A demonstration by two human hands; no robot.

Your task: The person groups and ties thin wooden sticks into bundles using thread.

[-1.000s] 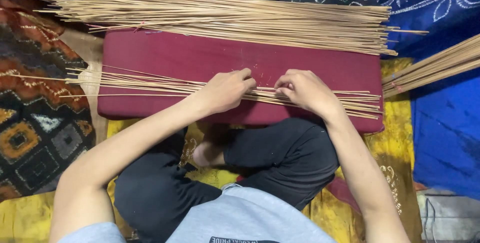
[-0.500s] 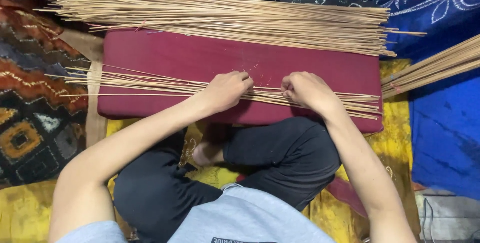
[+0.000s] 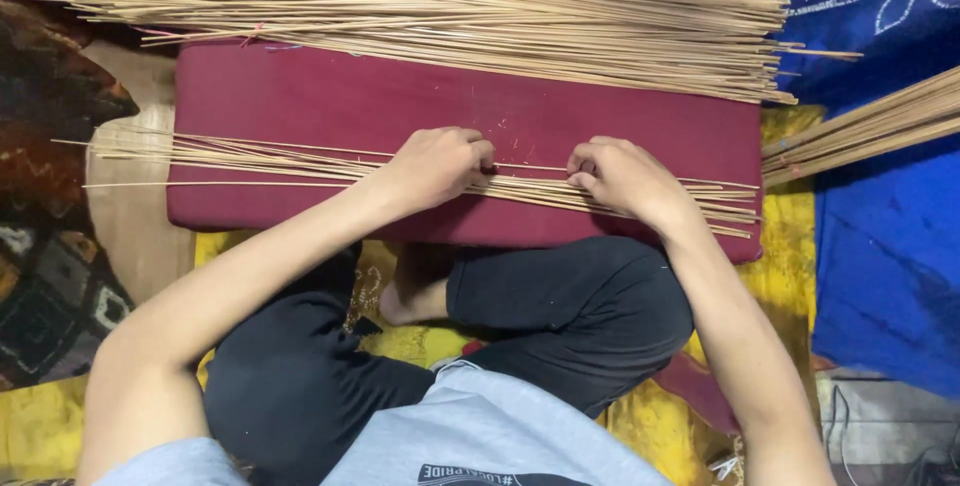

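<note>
Thin sticks [image 3: 300, 161] lie in loose row along near edge of maroon cushion [image 3: 330, 96], ends overhanging left and right edges. Left hand [image 3: 437, 163] curled, fingers pinching sticks near cushion middle. Right hand [image 3: 622, 178] just beside, fingers bent, gripping same sticks. Larger stick pile [image 3: 430, 21] along far edge. Another stick bundle [image 3: 865, 129] off right edge, over blue cloth [image 3: 885, 246]. Yellow cloth [image 3: 30, 426] beneath crossed legs.
</note>
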